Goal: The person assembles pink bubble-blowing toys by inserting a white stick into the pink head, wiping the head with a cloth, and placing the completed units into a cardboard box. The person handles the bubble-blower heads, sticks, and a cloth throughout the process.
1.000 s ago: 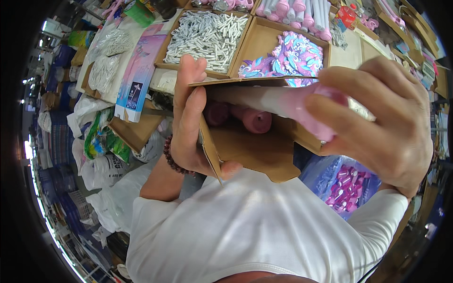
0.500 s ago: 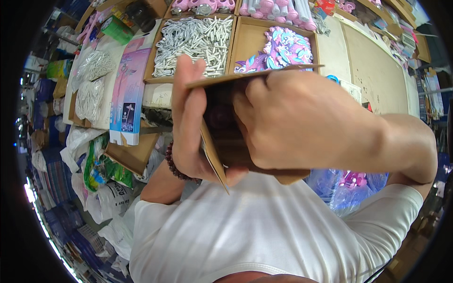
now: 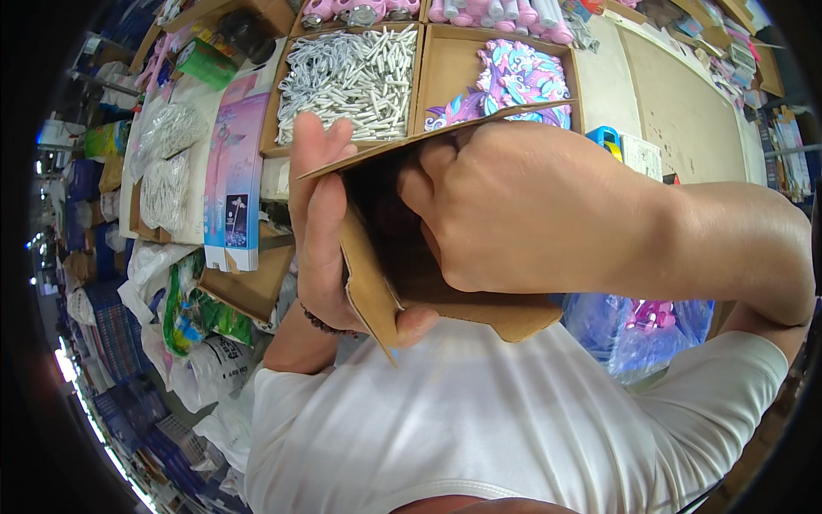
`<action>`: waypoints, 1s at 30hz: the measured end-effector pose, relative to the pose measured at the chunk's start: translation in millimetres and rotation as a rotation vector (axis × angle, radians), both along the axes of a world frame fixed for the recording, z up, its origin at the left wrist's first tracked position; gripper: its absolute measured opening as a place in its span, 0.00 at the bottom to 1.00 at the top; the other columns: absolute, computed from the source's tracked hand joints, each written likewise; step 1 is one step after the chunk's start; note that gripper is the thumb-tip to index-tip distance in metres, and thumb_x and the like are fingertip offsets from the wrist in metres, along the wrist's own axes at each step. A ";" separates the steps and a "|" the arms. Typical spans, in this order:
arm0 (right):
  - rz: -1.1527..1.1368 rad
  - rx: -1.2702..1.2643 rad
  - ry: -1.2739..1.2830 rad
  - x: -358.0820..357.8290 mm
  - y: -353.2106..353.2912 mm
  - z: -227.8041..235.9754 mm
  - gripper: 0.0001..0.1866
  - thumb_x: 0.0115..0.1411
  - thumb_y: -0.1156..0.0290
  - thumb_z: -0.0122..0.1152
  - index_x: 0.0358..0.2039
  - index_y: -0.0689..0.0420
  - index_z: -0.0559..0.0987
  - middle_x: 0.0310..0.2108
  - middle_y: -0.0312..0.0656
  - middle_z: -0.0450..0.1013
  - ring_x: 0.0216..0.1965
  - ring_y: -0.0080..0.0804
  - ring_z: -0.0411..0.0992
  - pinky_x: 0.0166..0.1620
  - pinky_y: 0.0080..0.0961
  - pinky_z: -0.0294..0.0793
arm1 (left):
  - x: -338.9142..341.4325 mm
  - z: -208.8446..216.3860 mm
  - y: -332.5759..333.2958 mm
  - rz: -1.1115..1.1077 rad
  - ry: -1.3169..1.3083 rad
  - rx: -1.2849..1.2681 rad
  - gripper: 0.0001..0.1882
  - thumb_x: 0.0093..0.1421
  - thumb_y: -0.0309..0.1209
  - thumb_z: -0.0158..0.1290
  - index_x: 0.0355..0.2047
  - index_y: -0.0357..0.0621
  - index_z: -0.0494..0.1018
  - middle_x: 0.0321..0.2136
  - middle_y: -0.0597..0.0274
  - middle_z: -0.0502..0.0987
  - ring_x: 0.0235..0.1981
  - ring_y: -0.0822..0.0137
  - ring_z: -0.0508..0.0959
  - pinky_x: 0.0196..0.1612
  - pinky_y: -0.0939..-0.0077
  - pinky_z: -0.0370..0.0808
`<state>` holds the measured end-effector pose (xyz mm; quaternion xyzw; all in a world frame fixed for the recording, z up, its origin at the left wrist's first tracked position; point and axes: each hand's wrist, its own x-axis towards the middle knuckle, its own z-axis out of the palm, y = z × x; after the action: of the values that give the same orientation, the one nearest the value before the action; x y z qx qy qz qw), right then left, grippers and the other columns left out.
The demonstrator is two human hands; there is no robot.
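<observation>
A brown cardboard box (image 3: 366, 272) is held up in front of my chest, its flapped mouth facing me and its inside dark. My left hand (image 3: 317, 244) grips the box along its left side, the thumb hooked over the lower flap and the fingers raised along the outside. Into the mouth reaches my right hand (image 3: 531, 201), back of the hand up and fingers curled. Its fingertips are hidden inside, so whatever they pinch does not show. The box's contents are too dark to make out.
Behind the box are cardboard trays of white cord-like pieces (image 3: 351, 86) and purple-blue wing-shaped pieces (image 3: 522, 77). A pink-blue printed carton (image 3: 233, 171) and bagged white parts (image 3: 165, 188) lie left. A blue plastic bag (image 3: 599, 334) with pink pieces sits at right.
The box has shifted slightly left with my left hand, and its mouth shows wider. My right hand stays in the mouth, moved slightly left, its forearm a little higher.
</observation>
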<state>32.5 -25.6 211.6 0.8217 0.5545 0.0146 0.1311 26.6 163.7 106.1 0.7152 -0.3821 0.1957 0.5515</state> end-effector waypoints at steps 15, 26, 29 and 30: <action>-0.084 0.855 0.250 34.4 -101.4 1.8 0.15 0.59 0.67 0.60 0.41 0.65 0.79 0.38 0.49 0.77 0.36 0.39 0.78 0.36 0.29 0.77 | 1.5 -1.5 -9.6 0.047 0.096 -0.053 0.56 0.49 0.56 0.60 0.66 0.33 0.45 0.65 0.30 0.42 0.66 0.42 0.52 0.64 0.54 0.56; 0.040 1.332 0.721 18.5 -108.1 -90.0 0.46 0.50 0.37 0.62 0.58 0.62 0.68 0.64 0.57 0.54 0.58 0.49 0.63 0.60 0.42 0.60 | 11.8 -5.0 -24.0 0.065 -0.073 -0.053 0.50 0.51 0.54 0.59 0.64 0.36 0.52 0.65 0.28 0.43 0.66 0.40 0.51 0.64 0.49 0.54; 0.036 1.496 0.713 15.6 -97.0 -116.1 0.44 0.54 0.38 0.59 0.59 0.62 0.66 0.64 0.58 0.53 0.61 0.49 0.60 0.62 0.43 0.57 | 23.6 -11.9 -27.4 -0.032 -0.211 -0.090 0.43 0.51 0.49 0.62 0.60 0.41 0.58 0.64 0.27 0.44 0.65 0.39 0.53 0.64 0.48 0.55; 0.021 1.567 0.685 9.8 -90.4 -123.3 0.39 0.59 0.41 0.54 0.58 0.62 0.66 0.64 0.58 0.53 0.62 0.49 0.59 0.62 0.43 0.57 | 22.8 -12.0 -30.3 -0.052 -0.230 -0.095 0.41 0.50 0.48 0.63 0.59 0.42 0.60 0.64 0.26 0.44 0.65 0.38 0.53 0.64 0.48 0.55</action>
<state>42.3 -116.0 88.3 0.6292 0.4008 0.1460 -0.6497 49.4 133.5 94.1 0.6511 -0.4513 0.2799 0.5423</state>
